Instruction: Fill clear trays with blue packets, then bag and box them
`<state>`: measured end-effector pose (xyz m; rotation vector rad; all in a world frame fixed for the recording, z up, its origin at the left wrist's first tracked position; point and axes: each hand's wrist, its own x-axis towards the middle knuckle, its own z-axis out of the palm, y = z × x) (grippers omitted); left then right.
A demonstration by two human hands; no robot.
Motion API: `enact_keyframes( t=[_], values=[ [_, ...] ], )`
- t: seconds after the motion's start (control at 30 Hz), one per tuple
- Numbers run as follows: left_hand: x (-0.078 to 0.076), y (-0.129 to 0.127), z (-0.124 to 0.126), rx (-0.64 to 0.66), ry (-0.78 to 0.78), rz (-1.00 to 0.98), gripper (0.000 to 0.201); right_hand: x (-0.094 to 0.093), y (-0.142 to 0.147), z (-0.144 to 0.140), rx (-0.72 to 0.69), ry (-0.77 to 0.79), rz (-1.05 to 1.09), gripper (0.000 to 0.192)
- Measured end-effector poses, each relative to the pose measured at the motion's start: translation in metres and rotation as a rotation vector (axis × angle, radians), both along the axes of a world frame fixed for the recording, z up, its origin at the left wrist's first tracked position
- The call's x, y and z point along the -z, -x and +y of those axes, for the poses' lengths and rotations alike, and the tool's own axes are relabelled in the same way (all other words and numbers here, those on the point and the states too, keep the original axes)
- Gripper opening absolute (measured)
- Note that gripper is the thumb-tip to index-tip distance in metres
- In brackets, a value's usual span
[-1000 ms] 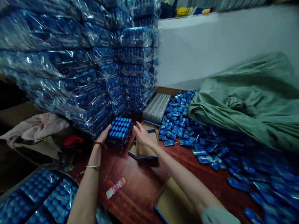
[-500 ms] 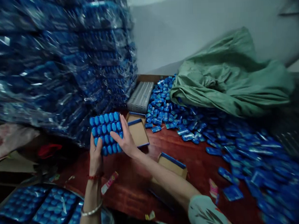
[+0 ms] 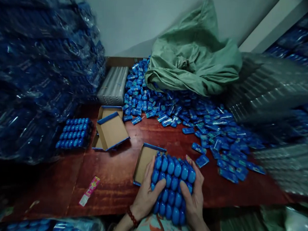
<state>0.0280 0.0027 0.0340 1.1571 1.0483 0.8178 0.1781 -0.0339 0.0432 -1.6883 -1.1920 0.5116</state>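
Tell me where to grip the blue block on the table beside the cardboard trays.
Squeeze the blue block by its left and right sides, probably from its near side: it sits flat, and its rows of smooth, rounded tops seem to offer little hold from above.

Held pack (image 3: 174,183) partly hidden, wrapped stack (image 3: 46,70) blurred

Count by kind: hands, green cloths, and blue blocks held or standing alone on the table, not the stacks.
Left hand, right hand: 2
Green cloth: 1
Held blue block, blue block at left: 2
Total: 5
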Motion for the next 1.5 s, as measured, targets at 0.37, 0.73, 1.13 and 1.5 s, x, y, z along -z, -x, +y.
enact_keyframes(
  t=[0.37,0.73,1.13,1.5],
  values=[
    [-0.01,0.021,0.074,-0.086,-0.066,0.232,0.067,0.019,0.033,0.075,-0.058,0.047,0.237,0.054],
    [0.002,0.019,0.129,0.087,-0.238,0.297,0.066,0.038,0.036,0.106,0.045,-0.014,0.2,0.054],
    [-0.005,0.021,0.028,0.023,-0.175,0.888,0.048,0.017,-0.022,0.054,-0.379,0.254,-0.453,0.037],
    [0.037,0.017,0.072,0.214,-0.103,0.254,0.046,0.028,-0.005,0.059,-0.449,0.198,-0.158,0.029]
  ],
)
